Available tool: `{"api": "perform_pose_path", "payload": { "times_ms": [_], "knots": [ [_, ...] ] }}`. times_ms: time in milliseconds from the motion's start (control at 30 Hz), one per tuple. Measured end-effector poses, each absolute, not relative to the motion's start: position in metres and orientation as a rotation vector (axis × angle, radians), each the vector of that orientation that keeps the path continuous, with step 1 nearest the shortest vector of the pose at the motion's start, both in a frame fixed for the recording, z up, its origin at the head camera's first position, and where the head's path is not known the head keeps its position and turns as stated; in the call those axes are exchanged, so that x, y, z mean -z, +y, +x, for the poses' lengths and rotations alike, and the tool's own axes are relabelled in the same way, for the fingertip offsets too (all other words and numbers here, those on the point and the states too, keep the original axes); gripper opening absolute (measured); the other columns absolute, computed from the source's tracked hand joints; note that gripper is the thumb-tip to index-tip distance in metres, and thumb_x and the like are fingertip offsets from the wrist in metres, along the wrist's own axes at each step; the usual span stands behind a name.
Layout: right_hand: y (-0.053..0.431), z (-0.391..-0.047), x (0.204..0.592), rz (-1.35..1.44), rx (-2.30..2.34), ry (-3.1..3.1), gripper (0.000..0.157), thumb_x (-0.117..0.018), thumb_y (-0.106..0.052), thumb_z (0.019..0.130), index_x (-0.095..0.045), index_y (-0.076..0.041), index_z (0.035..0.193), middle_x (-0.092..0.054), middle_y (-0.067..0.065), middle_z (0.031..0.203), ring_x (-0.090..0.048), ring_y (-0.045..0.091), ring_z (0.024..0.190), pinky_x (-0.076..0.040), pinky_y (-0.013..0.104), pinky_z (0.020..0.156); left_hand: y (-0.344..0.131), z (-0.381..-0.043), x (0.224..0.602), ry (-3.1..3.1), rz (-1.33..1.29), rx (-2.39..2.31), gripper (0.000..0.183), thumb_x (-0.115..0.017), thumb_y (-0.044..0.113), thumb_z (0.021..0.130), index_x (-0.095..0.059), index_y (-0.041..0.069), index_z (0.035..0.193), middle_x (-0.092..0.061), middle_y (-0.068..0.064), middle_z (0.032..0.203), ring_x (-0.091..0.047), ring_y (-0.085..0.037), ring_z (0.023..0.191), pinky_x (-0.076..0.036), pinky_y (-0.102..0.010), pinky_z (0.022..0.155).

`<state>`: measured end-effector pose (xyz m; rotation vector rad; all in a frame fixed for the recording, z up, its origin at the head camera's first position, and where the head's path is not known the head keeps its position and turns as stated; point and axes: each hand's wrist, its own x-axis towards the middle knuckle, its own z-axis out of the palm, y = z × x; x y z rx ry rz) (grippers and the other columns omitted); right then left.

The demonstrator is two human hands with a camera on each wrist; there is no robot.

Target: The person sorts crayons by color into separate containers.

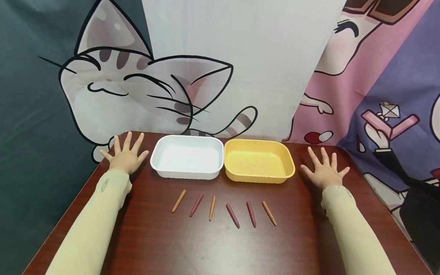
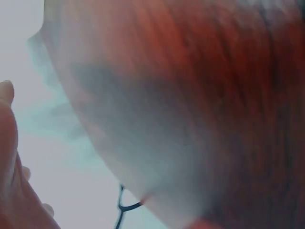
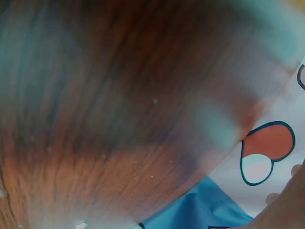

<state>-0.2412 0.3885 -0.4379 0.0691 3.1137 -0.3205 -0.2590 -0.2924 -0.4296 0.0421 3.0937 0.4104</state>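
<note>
My left hand (image 1: 124, 157), fingers spread wide, is over the table's far left corner beside a white tray (image 1: 187, 177). On the other side my right hand (image 1: 325, 171) has its fingers spread too, to the right of a yellow tray (image 1: 259, 178). Neither hand holds anything. In front of the trays lies a loose row of short crayons: orange-brown ones (image 1: 212, 208) and dark red ones (image 1: 232, 215), mixed. Both wrist views catch only part of a hand, the left (image 2: 12, 167) at the left edge and the right (image 3: 286, 207) at the lower right corner.
The two trays stand side by side along the far edge of the dark brown wooden table (image 1: 165, 240). Behind hangs a cloth (image 1: 268, 68) printed with a cartoon cat and other figures. A dark object (image 1: 421, 214) stands at the right, beyond the table.
</note>
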Motion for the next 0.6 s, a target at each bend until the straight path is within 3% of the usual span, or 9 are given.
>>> {"api": "perform_pose_path", "payload": {
  "times_ms": [300, 600],
  "knots": [
    [0.381, -0.230, 0.432, -0.018, 0.470, 3.149, 0.083, -0.043, -0.067, 0.098, -0.003, -0.035, 0.164, 0.009, 0.020, 0.168, 0.016, 0.055, 0.148, 0.006, 0.092, 0.090, -0.283, -0.249, 0.408, 3.167, 0.106, -0.468, 0.074, -0.025, 0.069, 0.102, 0.000, 0.036, 0.164, 0.015, -0.014, 0.169, 0.034, -0.046, 0.144, 0.016, -0.089, 0.090],
    [0.363, -0.201, 0.417, -0.205, 0.687, 3.235, 0.081, -0.059, -0.051, 0.099, -0.016, -0.031, 0.164, 0.001, 0.014, 0.170, 0.008, 0.047, 0.152, -0.005, 0.088, 0.098, -0.269, -0.231, 0.396, 3.350, 0.280, -0.531, 0.069, -0.041, 0.053, 0.107, -0.012, 0.028, 0.165, -0.002, -0.014, 0.170, 0.015, -0.043, 0.153, 0.009, -0.084, 0.103]
  ]
}}
